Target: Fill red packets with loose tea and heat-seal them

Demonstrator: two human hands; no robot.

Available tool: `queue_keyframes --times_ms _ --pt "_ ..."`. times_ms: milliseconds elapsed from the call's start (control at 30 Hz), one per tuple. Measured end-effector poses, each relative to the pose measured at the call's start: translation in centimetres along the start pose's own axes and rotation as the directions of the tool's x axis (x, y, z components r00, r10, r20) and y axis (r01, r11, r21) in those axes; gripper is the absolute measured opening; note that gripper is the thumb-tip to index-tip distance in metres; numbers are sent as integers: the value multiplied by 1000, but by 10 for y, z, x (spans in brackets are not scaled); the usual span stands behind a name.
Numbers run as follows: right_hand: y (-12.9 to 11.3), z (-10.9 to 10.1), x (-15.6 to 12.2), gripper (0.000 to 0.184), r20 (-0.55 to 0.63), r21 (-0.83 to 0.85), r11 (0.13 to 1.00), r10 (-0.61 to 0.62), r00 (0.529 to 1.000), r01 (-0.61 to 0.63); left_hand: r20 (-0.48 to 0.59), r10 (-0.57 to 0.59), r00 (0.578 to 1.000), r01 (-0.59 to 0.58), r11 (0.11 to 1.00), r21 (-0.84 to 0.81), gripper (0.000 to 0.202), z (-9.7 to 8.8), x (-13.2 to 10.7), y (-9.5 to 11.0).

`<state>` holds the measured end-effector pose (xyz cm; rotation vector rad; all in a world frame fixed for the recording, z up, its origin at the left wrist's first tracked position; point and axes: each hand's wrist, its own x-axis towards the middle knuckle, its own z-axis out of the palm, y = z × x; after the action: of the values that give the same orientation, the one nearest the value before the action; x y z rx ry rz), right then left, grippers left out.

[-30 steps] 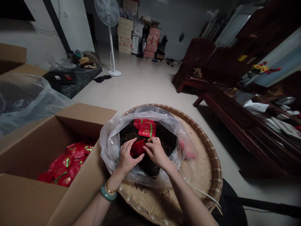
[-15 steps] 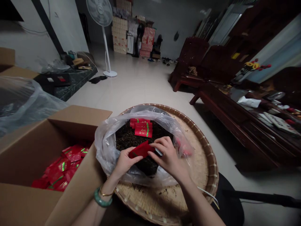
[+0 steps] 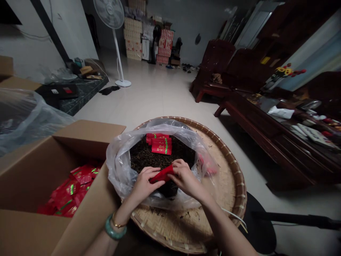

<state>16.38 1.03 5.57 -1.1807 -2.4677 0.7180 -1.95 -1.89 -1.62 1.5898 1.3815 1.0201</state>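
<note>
A red packet [image 3: 163, 174] is stretched between my two hands above an open plastic bag [image 3: 118, 156] of dark loose tea leaves [image 3: 142, 160]. My left hand [image 3: 146, 183] pinches the packet's left end, thumb in front. At the right end, my right hand [image 3: 185, 177] closes its fingers and thumb on the same packet. Several flat red packets [image 3: 161, 146] with green marks lie on the leaves beyond my hands. The bag rests in a round woven bamboo tray [image 3: 183, 227].
On the left stands an open cardboard box [image 3: 87, 129] holding a heap of red packets [image 3: 68, 195]. Pinkish pieces [image 3: 209, 166] show through the bag's right side. A white fan [image 3: 121, 64] stands on the floor ahead, and dark wooden furniture [image 3: 247, 124] runs along the right.
The packet has gone from flat to narrow and tilted up at the right. My right hand has moved slightly down, and the silver object seen at its fingers is no longer visible.
</note>
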Motion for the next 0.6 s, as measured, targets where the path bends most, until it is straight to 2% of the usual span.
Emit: queue_keyframes --times_ms 100,167,300,367,500,600 --pt "-5 -4 -1 16 36 -58 997 -42 998 44 121 -75 990 83 995 -60 39 0 2 7" --pt "-8 -6 -2 12 30 -77 996 -38 999 40 187 -132 973 156 981 -117 31 4 2 11" --pt "-7 -10 -3 11 -62 -115 993 0 998 -7 188 -193 963 230 952 -201 23 12 1 12" --pt "-5 -9 -4 6 -32 -129 992 -14 999 10 208 -206 956 255 934 -249 24 14 0 12" --pt "-2 -5 -3 17 54 -101 993 -59 997 64 257 -222 941 296 905 -304 26 15 -1 11" --pt "-2 -4 -4 9 -55 -23 1000 -14 998 13 268 -236 934 324 877 -355 30 13 -1 13"
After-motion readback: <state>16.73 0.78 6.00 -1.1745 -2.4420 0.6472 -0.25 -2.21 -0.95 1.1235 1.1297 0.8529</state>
